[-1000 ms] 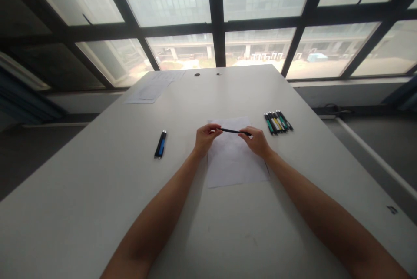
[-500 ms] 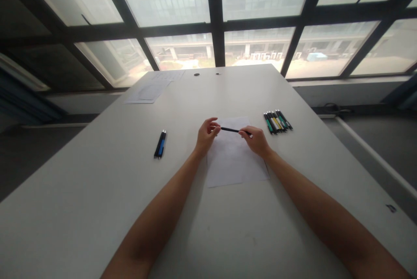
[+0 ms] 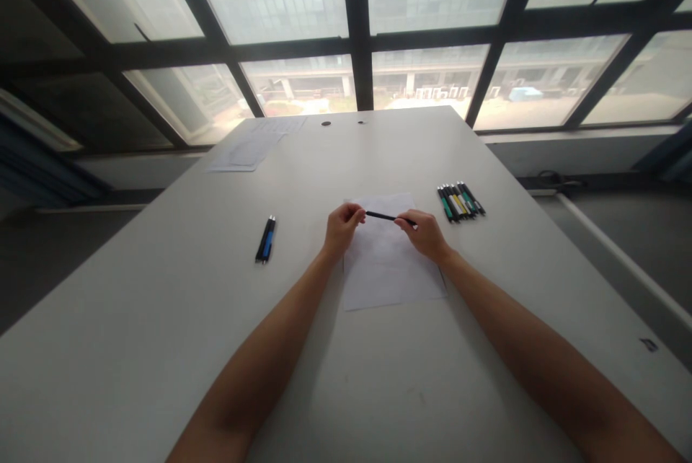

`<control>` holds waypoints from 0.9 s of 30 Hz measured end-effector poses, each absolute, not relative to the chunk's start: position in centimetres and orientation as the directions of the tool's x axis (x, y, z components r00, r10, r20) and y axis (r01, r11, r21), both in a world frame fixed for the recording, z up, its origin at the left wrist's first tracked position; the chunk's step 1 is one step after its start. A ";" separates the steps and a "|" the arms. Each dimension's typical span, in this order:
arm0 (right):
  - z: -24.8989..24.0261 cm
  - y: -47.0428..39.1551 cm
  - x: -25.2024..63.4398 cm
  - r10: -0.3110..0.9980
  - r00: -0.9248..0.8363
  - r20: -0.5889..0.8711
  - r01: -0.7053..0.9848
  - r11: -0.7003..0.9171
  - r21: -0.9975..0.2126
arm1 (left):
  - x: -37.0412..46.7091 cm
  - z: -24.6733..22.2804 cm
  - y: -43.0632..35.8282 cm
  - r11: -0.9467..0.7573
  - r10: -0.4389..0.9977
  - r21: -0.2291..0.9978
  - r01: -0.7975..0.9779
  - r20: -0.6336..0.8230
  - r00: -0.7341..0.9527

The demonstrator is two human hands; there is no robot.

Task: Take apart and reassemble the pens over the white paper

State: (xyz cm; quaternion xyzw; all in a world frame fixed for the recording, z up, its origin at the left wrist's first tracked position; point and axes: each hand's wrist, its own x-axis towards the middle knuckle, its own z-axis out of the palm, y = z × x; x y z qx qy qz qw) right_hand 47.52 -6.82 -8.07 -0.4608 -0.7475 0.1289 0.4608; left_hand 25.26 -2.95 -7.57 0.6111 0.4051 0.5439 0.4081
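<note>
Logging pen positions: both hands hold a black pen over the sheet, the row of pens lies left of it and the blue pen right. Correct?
Sides are swapped. In the head view the row of pens lies right of the sheet and the blue pen left.

Big white table [image 3: 162, 347], dark-framed windows [image 3: 357, 23] behind, hazy daylight, bldg outside.

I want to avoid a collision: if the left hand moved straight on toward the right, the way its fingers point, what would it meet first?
Probably the right hand, at the other end of the thin black pen that the left hand holds; depth is unclear.
</note>
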 end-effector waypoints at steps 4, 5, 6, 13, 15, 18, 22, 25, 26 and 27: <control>-7.9 -6.8 47.5 0.814 -0.133 0.565 0.572 0.528 -0.628 | 25.4 -7.6 -3.1 -0.360 0.929 0.933 0.002 0.358 0.099; -8.0 -6.8 47.5 0.815 -0.130 0.565 0.573 0.527 -0.628 | 25.4 -7.5 -3.1 -0.364 0.925 0.931 -0.011 0.362 0.116; -8.0 -6.8 47.5 0.815 -0.128 0.565 0.575 0.525 -0.627 | 25.4 -7.5 -3.1 -0.365 0.922 0.931 -0.021 0.364 0.132; -8.3 -6.7 47.5 0.805 -0.121 0.581 0.581 0.532 -0.616 | 25.2 -7.7 -2.6 -0.330 0.943 0.935 0.129 0.320 0.092; -8.2 -6.8 47.5 0.806 -0.122 0.579 0.585 0.530 -0.614 | 25.2 -7.6 -2.7 -0.334 0.942 0.927 0.168 0.320 0.105; -8.1 -6.8 47.5 0.807 -0.124 0.577 0.586 0.529 -0.614 | 25.1 -7.5 -2.9 -0.343 0.938 0.920 0.187 0.325 0.120; -8.2 -6.8 47.5 0.803 -0.123 0.582 0.582 0.534 -0.613 | 25.1 -7.4 -3.0 -0.354 0.934 0.917 0.184 0.333 0.132; -8.2 -6.8 47.5 0.806 -0.119 0.580 0.582 0.530 -0.617 | 25.0 -7.4 -3.0 -0.350 0.934 0.921 0.170 0.329 0.139; -8.2 -6.8 47.5 0.807 -0.119 0.579 0.580 0.529 -0.619 | 25.0 -7.4 -3.0 -0.350 0.934 0.922 0.165 0.330 0.138; -8.2 -6.9 47.5 0.808 -0.119 0.576 0.578 0.528 -0.622 | 25.0 -7.4 -3.0 -0.351 0.933 0.923 0.158 0.332 0.137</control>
